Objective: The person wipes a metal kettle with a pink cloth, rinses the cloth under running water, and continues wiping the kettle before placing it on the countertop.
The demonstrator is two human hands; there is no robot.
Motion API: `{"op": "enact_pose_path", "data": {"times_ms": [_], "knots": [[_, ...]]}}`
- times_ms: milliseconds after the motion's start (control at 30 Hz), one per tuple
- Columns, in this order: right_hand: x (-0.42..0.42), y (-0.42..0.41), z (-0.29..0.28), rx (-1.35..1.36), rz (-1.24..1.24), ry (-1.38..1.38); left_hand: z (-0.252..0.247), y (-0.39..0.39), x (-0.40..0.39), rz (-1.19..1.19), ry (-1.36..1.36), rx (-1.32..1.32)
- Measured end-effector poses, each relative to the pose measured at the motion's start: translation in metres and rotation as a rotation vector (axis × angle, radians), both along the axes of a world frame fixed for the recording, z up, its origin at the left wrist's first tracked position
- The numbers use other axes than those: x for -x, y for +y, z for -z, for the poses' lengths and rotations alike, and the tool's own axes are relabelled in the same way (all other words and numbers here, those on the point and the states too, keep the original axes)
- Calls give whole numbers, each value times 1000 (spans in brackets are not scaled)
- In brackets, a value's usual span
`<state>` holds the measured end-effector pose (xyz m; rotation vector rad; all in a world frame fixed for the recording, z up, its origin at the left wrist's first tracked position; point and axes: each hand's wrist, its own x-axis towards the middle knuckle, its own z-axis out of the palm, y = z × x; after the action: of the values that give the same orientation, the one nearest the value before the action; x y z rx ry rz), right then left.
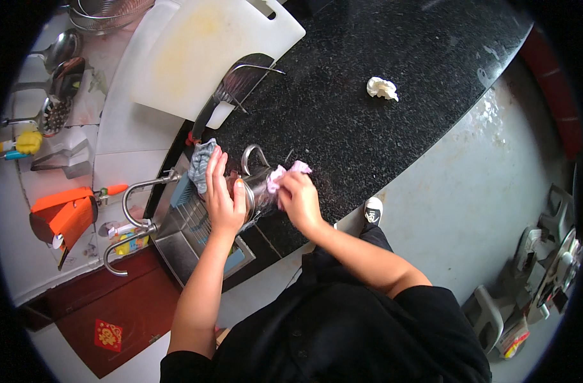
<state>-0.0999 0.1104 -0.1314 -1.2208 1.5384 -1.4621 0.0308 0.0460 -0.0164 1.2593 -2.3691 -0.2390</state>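
A shiny metal vessel with a curved tubular handle is between my hands, tilted at the sink end of the black stone counter. My left hand grips its left side, thumb apart from the extended fingers. In my right hand is a crumpled pink cloth, pressed against the vessel's other end and slightly blurred. Part of the vessel is hidden by my hands. Just beyond my left fingertips hangs a grey striped cloth.
A steel sink with a rack and curved taps lies left. White cutting boards, a black-handled knife and a wire whisk stand behind. Crumpled white tissue rests on the counter. Ladles hang on the wall.
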Motion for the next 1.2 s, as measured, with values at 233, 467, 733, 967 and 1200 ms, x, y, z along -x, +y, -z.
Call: {"op": "enact_pose_path", "data": {"times_ms": [233,467,733,967,1200], "knots": [[3,-56,7,100,-106,125,-4,-3,5,35,-38,25],[2,-17,-43,126,-138,-27,-1,-1,-1,-2,-15,18],[6,2,-19,201,-144,134,-2,-1,0,-8,-20,14],[0,-12,-28,239,-99,84,-3,-4,4,-40,-20,20],[1,7,-33,173,-140,-81,2,-4,-3,10,14,39]]}}
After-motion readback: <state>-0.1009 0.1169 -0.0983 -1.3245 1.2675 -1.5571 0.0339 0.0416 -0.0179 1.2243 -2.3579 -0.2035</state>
